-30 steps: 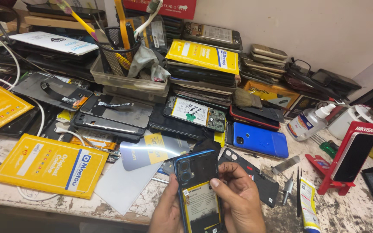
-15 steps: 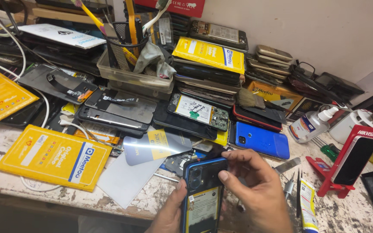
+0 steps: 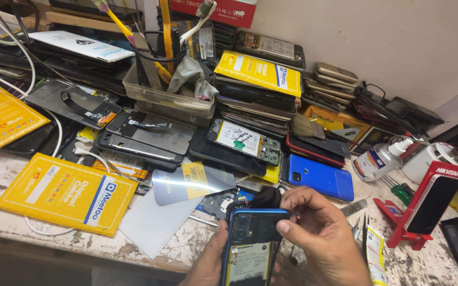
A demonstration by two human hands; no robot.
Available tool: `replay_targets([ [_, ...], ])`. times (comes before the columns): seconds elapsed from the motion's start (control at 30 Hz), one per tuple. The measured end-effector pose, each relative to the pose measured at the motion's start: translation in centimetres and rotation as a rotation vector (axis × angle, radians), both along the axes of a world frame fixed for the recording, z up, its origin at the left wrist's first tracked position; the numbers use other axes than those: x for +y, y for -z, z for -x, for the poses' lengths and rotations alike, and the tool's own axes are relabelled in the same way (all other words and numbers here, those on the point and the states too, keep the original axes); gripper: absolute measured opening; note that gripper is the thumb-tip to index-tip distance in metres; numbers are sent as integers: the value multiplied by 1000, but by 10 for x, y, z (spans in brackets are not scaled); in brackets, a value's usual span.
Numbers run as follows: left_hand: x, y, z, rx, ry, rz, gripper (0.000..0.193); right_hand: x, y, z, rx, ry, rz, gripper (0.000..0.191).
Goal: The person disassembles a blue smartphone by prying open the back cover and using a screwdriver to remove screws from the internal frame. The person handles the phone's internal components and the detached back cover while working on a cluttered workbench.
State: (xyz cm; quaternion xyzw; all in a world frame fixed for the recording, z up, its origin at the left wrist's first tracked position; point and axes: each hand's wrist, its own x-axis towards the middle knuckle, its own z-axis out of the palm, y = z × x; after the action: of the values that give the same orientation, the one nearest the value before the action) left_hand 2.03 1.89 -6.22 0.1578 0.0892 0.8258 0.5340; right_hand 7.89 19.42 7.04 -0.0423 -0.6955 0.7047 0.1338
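- An opened phone (image 3: 250, 246), blue-framed with its back cover off, is being held at the near edge of the workbench (image 3: 186, 241), just in front of the blue phone back (image 3: 322, 177).
- The left hand (image 3: 208, 265) is supporting the opened phone from below; its grip is closed on the lower body.
- The right hand (image 3: 322, 241) is pinching the top edge beside the camera module, thumb and forefinger narrowed onto a small dark piece (image 3: 267, 197).
- The step in hand is judged to be the working of a part at the top edge; a fine, steady pull or press is being called for next.
- The dark piece is being largely covered by fingertips; its kind cannot be told.
- The lower part of the opened phone and both wrists are being cut off by the frame.
- Behind the blue phone back, stacked handsets (image 3: 250, 114) are overlapping, so single units are hard to separate.
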Motion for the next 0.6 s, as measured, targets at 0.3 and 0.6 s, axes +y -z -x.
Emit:
replay_targets([
  [0.3, 0, 4, 2, 74, -4, -3, 84, -2, -7, -4, 60, -48, -69, 28],
  [0.6, -2, -2, 4, 120, -4, 70, 87, 0, -12, -6, -101, -167, -10, 36],
])
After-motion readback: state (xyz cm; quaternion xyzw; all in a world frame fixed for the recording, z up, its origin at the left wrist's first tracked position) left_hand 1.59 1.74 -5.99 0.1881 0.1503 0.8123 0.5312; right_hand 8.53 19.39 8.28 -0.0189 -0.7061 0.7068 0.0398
